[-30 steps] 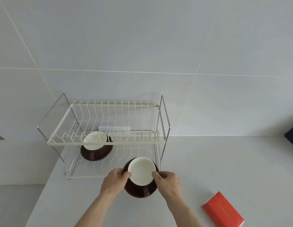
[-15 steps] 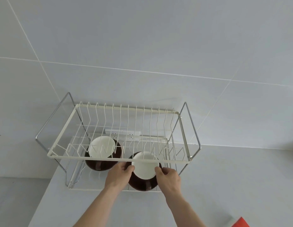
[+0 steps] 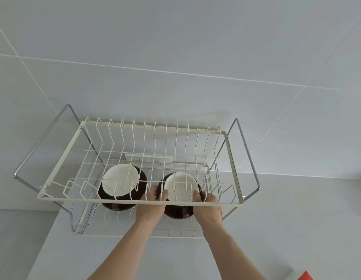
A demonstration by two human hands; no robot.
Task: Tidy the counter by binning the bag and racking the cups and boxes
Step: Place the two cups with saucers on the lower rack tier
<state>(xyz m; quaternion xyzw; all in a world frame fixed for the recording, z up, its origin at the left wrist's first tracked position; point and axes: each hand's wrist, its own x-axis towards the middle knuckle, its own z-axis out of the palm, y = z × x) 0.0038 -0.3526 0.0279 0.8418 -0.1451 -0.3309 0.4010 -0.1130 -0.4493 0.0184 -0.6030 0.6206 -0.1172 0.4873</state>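
Observation:
A two-tier cream wire dish rack [image 3: 54, 174] stands on the counter against the tiled wall. On its lower tier sit two brown cups with white insides. The left cup [image 3: 120, 182] stands alone. My left hand [image 3: 151, 205] and my right hand [image 3: 208, 207] grip the right cup [image 3: 180, 186] by its two sides, under the upper tier's front bar. The upper tier holds nothing. A corner of the red box [image 3: 306, 276] shows at the bottom right edge of the view.
A white power strip [image 3: 148, 158] is on the wall behind the rack. The counter's left edge [image 3: 42, 245] drops off just left of the rack. Grey counter stretches to the right of the rack.
Both hands have carried the right cup forward from the counter's front into the rack's lower tier, beside the left cup. The view has shifted closer, and the red box has slid nearly out of frame.

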